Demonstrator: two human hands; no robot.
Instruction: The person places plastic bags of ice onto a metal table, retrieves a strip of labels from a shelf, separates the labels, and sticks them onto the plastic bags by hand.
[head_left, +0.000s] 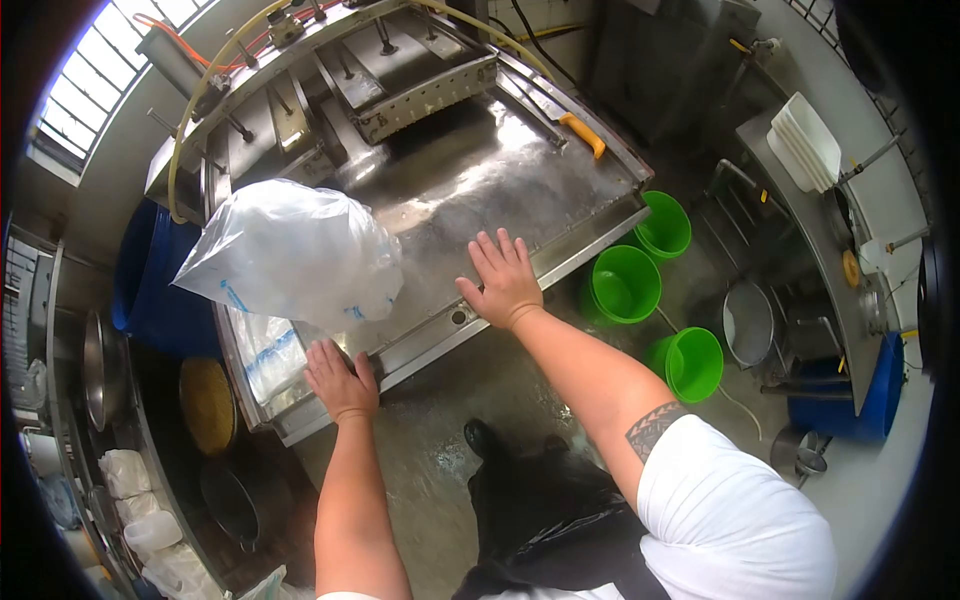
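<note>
The left hand [343, 384] is at the near edge of the table [575, 188], grip spread, holding nothing; the right hand [504, 284], likewise spread, is palm-down. Beyond the nearer left hand sits the puffed plastic bag [298, 250], lying crosswise.

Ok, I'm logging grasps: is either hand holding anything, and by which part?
Nothing appears held: the left hand and the right hand are both open, palms down, at the near edge of the metal table.
</note>
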